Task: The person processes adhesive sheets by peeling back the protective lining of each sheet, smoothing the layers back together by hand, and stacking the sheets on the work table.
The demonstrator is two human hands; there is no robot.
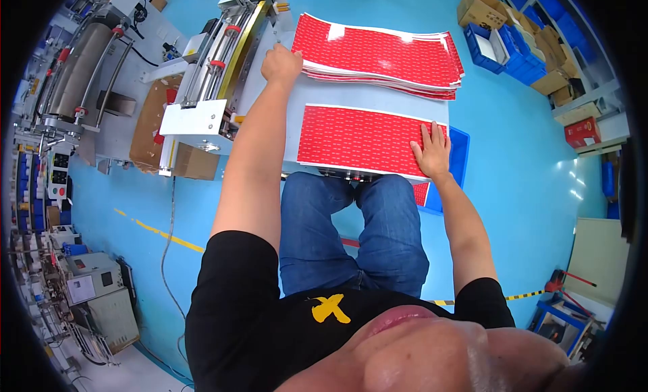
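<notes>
A single red printed sheet [364,139] with white borders lies on the worktable near my lap. My right hand [432,151] rests on its right end, fingers spread out flat. Farther back is a stack of similar red sheets [378,54], glossy, its edges slightly fanned and wavy. My left hand [281,63] is by the stack's left end, between it and the roller machine [219,61]. The left fingers are curled together; whatever they may hold is hidden.
A blue bin [459,156] stands below the table's right edge, with red material showing beside it. Another roller machine [84,75] is at far left. Cardboard boxes [482,11] and blue crates [523,58] stand at back right. A cable [165,257] runs along the floor.
</notes>
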